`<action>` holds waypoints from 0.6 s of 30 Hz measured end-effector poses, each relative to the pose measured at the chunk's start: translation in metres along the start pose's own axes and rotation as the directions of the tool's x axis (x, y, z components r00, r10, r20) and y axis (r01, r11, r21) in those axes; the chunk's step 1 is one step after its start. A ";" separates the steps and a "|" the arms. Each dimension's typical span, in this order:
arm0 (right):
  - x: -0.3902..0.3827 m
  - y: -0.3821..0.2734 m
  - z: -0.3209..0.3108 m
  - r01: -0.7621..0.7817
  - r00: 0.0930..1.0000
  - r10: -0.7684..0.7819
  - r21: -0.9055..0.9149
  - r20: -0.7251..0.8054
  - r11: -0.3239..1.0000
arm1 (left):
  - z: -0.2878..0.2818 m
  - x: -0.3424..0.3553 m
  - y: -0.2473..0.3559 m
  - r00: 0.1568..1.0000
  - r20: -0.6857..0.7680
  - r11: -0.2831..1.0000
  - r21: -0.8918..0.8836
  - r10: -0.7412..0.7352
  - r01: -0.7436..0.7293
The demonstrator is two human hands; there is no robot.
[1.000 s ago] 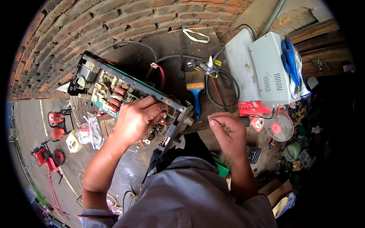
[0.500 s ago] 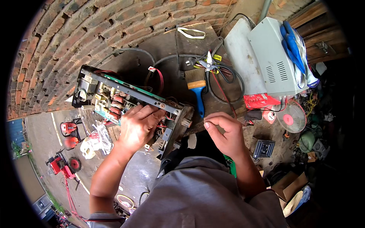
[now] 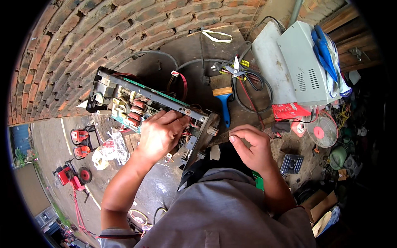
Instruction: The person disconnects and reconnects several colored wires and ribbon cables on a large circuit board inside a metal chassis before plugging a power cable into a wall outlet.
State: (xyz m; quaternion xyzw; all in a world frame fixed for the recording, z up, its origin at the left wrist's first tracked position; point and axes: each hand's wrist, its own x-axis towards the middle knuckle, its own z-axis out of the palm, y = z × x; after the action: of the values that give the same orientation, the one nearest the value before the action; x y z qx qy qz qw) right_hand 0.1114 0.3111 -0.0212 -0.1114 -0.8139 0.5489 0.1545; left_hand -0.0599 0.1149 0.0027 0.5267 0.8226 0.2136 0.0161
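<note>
An opened electronic chassis (image 3: 142,87) with a black metal rail, green board, red components and loose wires lies at a slant on the bench. My left hand (image 3: 162,134) reaches into its right end, fingers curled among the wires under the rail; what the fingertips hold is hidden. To the right of the chassis, my right hand (image 3: 252,146) is raised with thumb and forefinger close together, anything between them too small to make out. Above it lie a blue-handled brush (image 3: 225,103), shears (image 3: 236,70) and looped cables (image 3: 256,110).
A brick wall (image 3: 124,29) backs the bench (image 3: 223,41). At right are a grey metal case (image 3: 306,62) with blue gloves (image 3: 324,58) on it, a fan (image 3: 318,132) and piled clutter (image 3: 343,157). Red machines (image 3: 70,175) stand on the ground at left.
The whole view has shifted a little to the right and down. My left hand stays inside the chassis and my right hand stays raised beside it, with little change in finger positions.
</note>
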 end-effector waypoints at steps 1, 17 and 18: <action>0.000 -0.001 0.000 0.001 1.000 -0.001 -0.002 0.003 1.000 | 0.000 0.000 0.000 1.000 -0.017 1.000 -0.018 -0.015 0.015; -0.002 -0.013 0.007 0.007 1.000 -0.006 -0.046 0.022 0.999 | -0.010 0.009 -0.005 0.982 0.170 0.991 0.090 0.078 -0.094; -0.001 -0.014 0.007 0.013 1.000 -0.012 -0.058 0.013 0.998 | -0.010 0.009 -0.006 0.979 0.184 0.990 0.096 0.087 -0.106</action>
State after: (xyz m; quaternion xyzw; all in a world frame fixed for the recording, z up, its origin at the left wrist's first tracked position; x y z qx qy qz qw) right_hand 0.1098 0.2992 -0.0105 -0.1073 -0.8311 0.5248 0.1494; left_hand -0.0715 0.1175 0.0114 0.5833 0.8013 0.1222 0.0520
